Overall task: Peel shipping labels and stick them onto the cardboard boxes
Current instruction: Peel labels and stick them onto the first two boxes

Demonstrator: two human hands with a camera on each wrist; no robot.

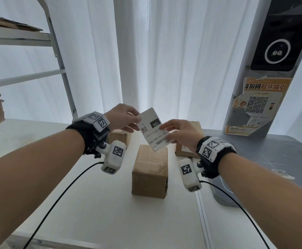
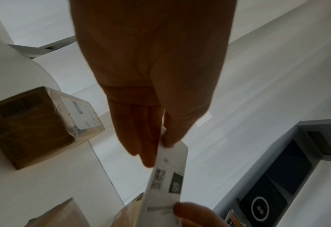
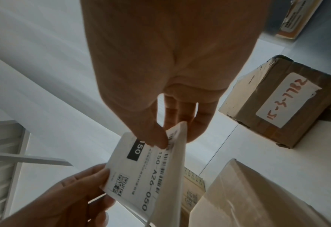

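Observation:
A white shipping label (image 1: 152, 129) printed "150" with a barcode is held up in the air between both hands. My left hand (image 1: 123, 119) pinches its far left edge, thumb against fingers (image 2: 168, 138). My right hand (image 1: 178, 131) pinches its right edge near the barcode (image 3: 160, 138). Below the label stands a taped brown cardboard box (image 1: 150, 169) with a bare top. A second box (image 1: 118, 137) with a label on it (image 2: 81, 113) sits behind my left hand. A third box (image 3: 281, 101) bears a sticker with red handwriting.
The boxes stand on a white table (image 1: 92, 203). A grey surface (image 1: 272, 159) adjoins it on the right, with a grey kiosk pillar (image 1: 265, 69) carrying a dark screen and a poster. A metal shelf frame (image 1: 56, 60) rises at the left; white curtains hang behind.

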